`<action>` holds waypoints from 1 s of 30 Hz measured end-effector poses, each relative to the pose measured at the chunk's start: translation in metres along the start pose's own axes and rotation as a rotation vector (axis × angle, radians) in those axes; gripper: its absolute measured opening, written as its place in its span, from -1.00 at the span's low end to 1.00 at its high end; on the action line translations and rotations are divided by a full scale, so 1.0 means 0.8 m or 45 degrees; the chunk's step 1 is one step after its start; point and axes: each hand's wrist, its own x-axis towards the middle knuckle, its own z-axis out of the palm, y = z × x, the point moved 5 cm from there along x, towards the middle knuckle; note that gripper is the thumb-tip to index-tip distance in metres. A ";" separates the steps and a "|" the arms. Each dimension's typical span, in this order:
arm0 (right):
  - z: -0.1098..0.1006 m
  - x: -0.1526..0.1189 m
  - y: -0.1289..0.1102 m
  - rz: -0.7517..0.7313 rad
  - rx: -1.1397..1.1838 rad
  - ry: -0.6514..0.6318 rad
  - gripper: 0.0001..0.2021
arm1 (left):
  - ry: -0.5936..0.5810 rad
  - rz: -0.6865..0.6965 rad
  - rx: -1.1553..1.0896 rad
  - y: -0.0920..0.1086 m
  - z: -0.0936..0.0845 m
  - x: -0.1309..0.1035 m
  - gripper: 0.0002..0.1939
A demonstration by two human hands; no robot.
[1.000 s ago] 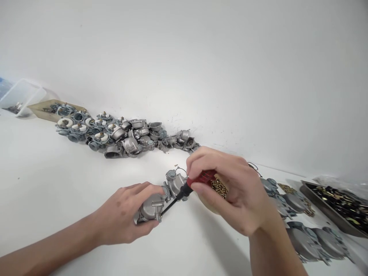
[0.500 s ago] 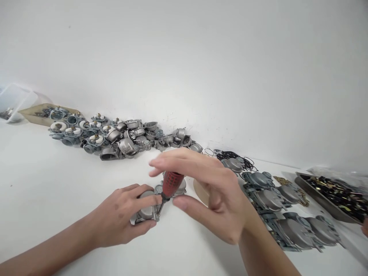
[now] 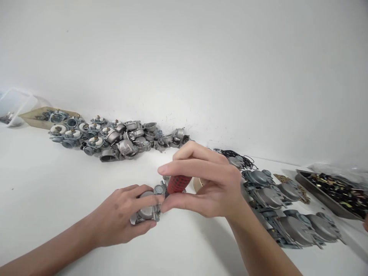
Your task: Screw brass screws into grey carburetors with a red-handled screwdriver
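My left hand (image 3: 123,214) is wrapped round a grey metal carburetor (image 3: 147,212) on the white table, its index finger lying across the round bowl. Just right of it, my right hand (image 3: 201,184) has the red handle of a screwdriver (image 3: 178,184) between thumb and fingers. The handle leans, and its lower end is near the carburetor's right edge; the tip is hidden behind my thumb. Behind the handle another metal part (image 3: 159,189) shows in part.
Piled metal bowls (image 3: 126,147) and carburetor bodies with white floats (image 3: 96,142) lie along the wall. Assembled carburetors (image 3: 296,230) stand at right, beside black rings (image 3: 247,161), brass pieces (image 3: 283,179) and a tray (image 3: 342,207) of small parts. A yellowish tray (image 3: 37,119) is far left.
My right hand has closed more tightly on the screwdriver, and the handle has shifted slightly right and tilted. The shaft seen earlier at the carburetor's edge is no longer visible. My left hand has stayed put.
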 end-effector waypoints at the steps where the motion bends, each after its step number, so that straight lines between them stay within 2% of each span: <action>1: 0.002 0.000 0.001 0.019 0.012 -0.044 -0.69 | 0.001 0.000 -0.005 0.000 0.000 0.000 -0.55; 4: 0.005 -0.001 0.002 0.026 0.129 -0.124 -0.66 | 0.020 0.006 -0.005 0.000 -0.001 0.001 -0.57; 8: -0.004 -0.001 0.001 -0.042 0.057 0.058 -0.64 | 0.026 0.008 -0.003 0.000 -0.001 0.001 -0.57; 12: 0.003 -0.003 0.000 -0.016 0.096 -0.107 -0.64 | 0.035 0.019 0.024 0.000 0.000 0.000 -0.55; 16: -0.006 -0.005 -0.003 -0.075 -0.036 0.092 -0.65 | 0.050 0.025 0.030 0.000 -0.001 0.000 -0.57; 21: 0.003 -0.004 -0.002 -0.016 0.070 -0.128 -0.64 | 0.053 0.032 0.040 0.000 0.000 0.000 -0.56; 25: -0.008 -0.004 -0.006 -0.071 -0.057 0.048 -0.63 | 0.056 0.026 0.029 -0.002 0.001 0.000 -0.51; 28: -0.003 -0.005 -0.005 -0.026 0.026 -0.108 -0.64 | 0.031 0.012 0.010 -0.003 0.001 0.001 -0.50; 30: -0.002 -0.005 -0.004 -0.025 0.058 -0.121 -0.63 | 0.026 0.015 0.018 -0.003 0.002 0.001 -0.50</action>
